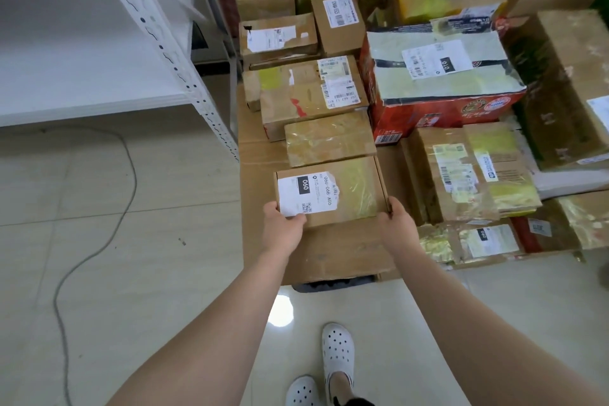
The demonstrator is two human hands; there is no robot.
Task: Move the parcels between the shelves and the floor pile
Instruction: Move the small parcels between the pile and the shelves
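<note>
A flat brown cardboard parcel (342,189) with a white label marked 060 lies at the near end of the floor pile, on a large flattened carton (329,257). My left hand (283,227) grips its near left corner, thumb on the label. My right hand (397,224) grips its near right corner, fingers curled over the edge. Behind it lies a row of taped brown parcels (329,138). The white metal shelf (82,53) stands at the left, its board bare.
A red carton (438,76) with a 010 label and several more boxes fill the right side. The shelf's perforated upright (184,76) slants down beside the pile. A grey cable (95,241) snakes over the tiled floor. My feet in white clogs (336,353) stand below.
</note>
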